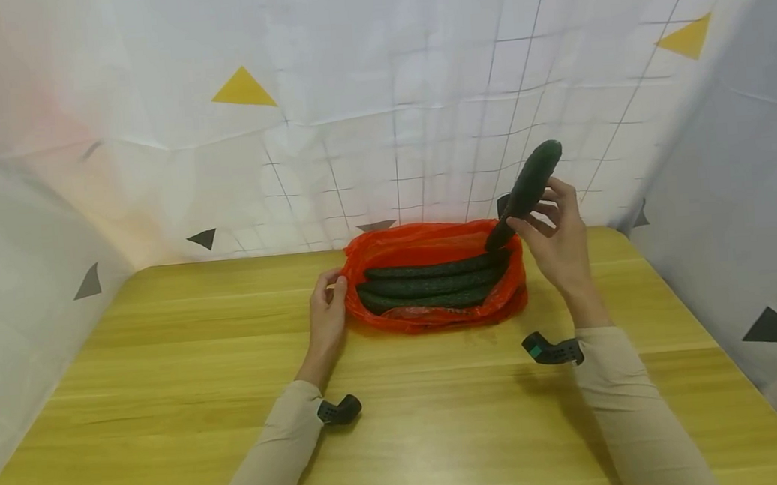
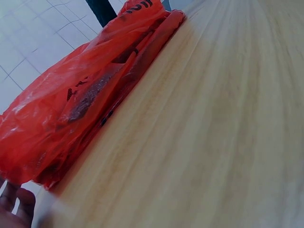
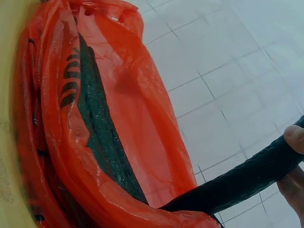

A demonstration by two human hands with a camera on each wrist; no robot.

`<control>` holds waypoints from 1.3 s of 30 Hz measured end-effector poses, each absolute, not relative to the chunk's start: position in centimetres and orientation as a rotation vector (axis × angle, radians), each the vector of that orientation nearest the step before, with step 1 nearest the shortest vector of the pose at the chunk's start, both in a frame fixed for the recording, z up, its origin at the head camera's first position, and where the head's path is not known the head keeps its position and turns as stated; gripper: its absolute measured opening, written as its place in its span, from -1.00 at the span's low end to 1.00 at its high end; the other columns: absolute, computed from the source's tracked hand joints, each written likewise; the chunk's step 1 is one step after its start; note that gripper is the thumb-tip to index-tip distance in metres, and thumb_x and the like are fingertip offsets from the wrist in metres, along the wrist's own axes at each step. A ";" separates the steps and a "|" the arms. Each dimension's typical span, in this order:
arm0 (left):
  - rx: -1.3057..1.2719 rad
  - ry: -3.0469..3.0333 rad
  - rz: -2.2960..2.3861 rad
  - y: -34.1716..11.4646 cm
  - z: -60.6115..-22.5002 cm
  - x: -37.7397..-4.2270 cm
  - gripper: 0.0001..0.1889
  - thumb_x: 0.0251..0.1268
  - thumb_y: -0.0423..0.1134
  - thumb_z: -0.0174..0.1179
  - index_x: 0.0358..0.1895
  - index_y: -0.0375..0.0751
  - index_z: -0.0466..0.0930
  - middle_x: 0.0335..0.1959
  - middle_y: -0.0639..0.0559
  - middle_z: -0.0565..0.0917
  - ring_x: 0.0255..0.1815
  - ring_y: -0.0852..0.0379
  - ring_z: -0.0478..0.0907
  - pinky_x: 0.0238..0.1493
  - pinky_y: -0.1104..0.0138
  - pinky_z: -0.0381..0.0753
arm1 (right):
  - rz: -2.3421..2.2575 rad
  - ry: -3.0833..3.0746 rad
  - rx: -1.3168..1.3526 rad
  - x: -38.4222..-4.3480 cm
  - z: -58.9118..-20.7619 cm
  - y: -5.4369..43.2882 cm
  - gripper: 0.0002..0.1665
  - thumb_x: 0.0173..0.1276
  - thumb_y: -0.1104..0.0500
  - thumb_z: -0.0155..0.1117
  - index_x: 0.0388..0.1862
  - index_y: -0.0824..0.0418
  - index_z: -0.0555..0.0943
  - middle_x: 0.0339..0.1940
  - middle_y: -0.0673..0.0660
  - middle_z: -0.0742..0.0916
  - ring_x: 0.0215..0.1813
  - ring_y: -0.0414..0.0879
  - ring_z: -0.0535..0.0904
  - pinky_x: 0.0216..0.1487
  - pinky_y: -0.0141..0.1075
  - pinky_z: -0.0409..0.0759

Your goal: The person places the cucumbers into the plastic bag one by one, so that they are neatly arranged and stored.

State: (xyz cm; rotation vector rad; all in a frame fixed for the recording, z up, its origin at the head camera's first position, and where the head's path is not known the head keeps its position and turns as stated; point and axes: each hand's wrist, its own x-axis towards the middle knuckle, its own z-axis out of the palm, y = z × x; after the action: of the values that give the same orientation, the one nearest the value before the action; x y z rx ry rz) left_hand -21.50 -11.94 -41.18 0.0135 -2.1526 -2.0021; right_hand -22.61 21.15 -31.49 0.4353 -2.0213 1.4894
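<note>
A red plastic bag (image 1: 428, 320) lies with its mouth spread wide, and several dark green cucumbers (image 1: 432, 284) rest side by side inside it. My left hand (image 1: 328, 314) is at the bag's left end, thumb and fingers pinching its edge; in the left wrist view the fingertips (image 2: 26, 202) show at the bag's lower corner. Above the bag's right end, my right hand (image 1: 559, 242) grips another cucumber (image 1: 531, 176) between thumb and fingers. This cucumber is tilted, its lower tip over the bag's mouth. The right wrist view shows the held cucumber (image 3: 247, 183) overlapping the bag's rim.
Beneath everything is a light wooden table (image 1: 188, 377). A white sheet with grid lines (image 1: 369, 154) hangs behind its far edge, and pale sheets stand at both sides. Each wrist carries a small black camera (image 1: 552, 350).
</note>
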 end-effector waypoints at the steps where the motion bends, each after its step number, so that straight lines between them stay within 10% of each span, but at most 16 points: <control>1: 0.014 -2.163 -1.988 -11.9 -40.9 -21.3 -0.68 0.46 -0.21 -0.04 0.17 -0.22 0.44 0.00 -0.08 0.49 -0.24 0.16 0.46 -0.23 0.48 0.47 | 1.460 -2.051 0.426 -22.7 -31.6 21.0 -0.21 0.14 0.44 0.32 0.34 0.09 0.30 -0.01 0.02 0.52 0.03 -0.20 0.56 0.12 -0.28 0.54; 10: 0.010 -2.149 -1.964 -11.7 -40.6 -21.1 -0.69 0.45 -0.23 -0.02 0.15 -0.26 0.45 -0.01 -0.12 0.50 -0.23 0.18 0.47 -0.23 0.49 0.48 | 1.212 -2.151 0.562 -23.3 -32.0 19.6 -0.22 0.10 0.49 0.33 0.34 0.22 0.38 0.02 0.32 0.58 0.08 0.18 0.59 0.04 -0.05 0.53; 20: 0.013 -2.149 -1.965 -11.7 -40.5 -21.2 -0.67 0.44 -0.20 -0.01 0.15 -0.27 0.45 0.03 -0.13 0.50 -0.31 0.21 0.45 -0.29 0.49 0.47 | 1.157 -2.114 0.694 -23.9 -33.1 18.5 -0.43 -0.03 0.55 0.39 0.03 0.47 0.51 -0.04 0.34 0.65 -0.01 0.10 0.62 -0.03 -0.04 0.57; 29: 0.018 -2.148 -1.950 -11.6 -40.9 -21.3 -0.68 0.44 -0.17 -0.01 0.14 -0.22 0.46 0.01 -0.13 0.51 -0.23 0.14 0.47 -0.23 0.46 0.48 | 1.037 -2.104 0.881 -26.3 -35.8 18.5 -0.45 -0.03 0.42 0.46 0.03 0.26 0.61 -0.05 0.21 0.69 -0.01 0.06 0.60 0.13 -0.59 0.40; 39: 0.007 -2.124 -1.938 -11.7 -43.4 -22.6 -0.66 0.43 -0.02 -0.01 0.13 -0.07 0.47 -0.01 -0.02 0.50 -0.22 0.11 0.47 -0.24 0.45 0.48 | 0.974 -2.208 0.938 -26.7 -36.7 17.3 -0.44 0.03 0.32 0.47 0.08 0.16 0.60 0.00 0.09 0.69 0.07 -0.07 0.58 0.18 -0.55 0.38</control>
State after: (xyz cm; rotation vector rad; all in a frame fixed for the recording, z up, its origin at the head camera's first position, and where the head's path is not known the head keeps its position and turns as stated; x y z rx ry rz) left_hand -22.61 -11.75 -43.41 0.0067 -2.1239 -1.9379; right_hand -26.68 17.31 -36.72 0.9377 -2.2084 0.9740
